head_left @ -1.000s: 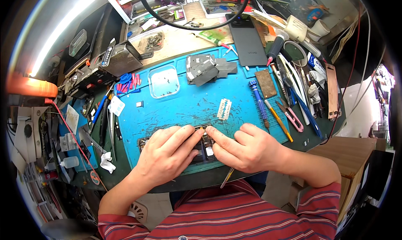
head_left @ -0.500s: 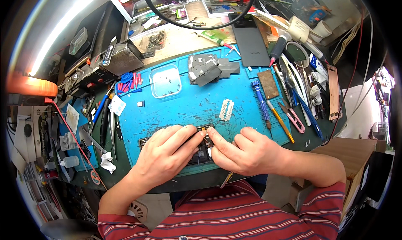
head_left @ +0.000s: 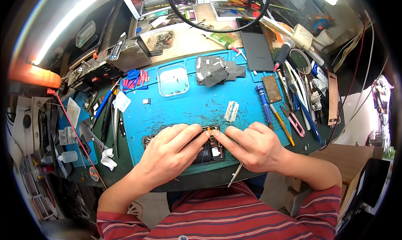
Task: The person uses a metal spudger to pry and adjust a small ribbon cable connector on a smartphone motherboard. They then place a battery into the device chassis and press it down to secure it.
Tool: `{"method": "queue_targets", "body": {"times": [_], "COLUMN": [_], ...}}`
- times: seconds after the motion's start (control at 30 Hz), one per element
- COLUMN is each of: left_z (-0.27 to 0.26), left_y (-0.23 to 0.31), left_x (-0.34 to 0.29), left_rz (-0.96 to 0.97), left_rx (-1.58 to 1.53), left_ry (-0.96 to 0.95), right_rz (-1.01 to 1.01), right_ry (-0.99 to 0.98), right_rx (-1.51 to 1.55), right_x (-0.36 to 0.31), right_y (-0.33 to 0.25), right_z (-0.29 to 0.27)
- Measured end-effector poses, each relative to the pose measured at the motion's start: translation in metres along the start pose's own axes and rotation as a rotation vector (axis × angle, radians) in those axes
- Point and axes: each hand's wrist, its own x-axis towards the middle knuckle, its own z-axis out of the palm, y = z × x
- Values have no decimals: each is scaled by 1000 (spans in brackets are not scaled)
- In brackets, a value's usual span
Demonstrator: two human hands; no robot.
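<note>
From the head camera I see my left hand and right hand lying over an opened smartphone at the near edge of the blue work mat, fingers curled, their tips meeting at the phone's far edge and pressing on it. The right hand also has metal tweezers tucked under its palm, the tip poking out toward me. Farther off on the mat I see a clear screw tray, grey shield plates and a blue screwdriver to the right.
</note>
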Motion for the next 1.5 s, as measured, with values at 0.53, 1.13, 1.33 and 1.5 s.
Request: {"method": "queue_targets", "body": {"times": [0.53,1.13,1.33,1.5], "left_z": [4,2,-2,-10], "left_y": [-3,-11,-7,13], "left_x": [-5,-9,-10,-16], "left_rz": [9,-1,-5,-82], "left_rx": [-13,-185,-174,-130], "left_ry": [22,111,116,88], "right_rz": [-4,-70,-57,-39], "right_ry": [-39,-94,-70,-54], "right_rx": [7,-100,-54,-30], "right_x": [0,9,7,3], "right_y": [0,-5,-3,-1], "right_z": [3,-3,-1,2]}}
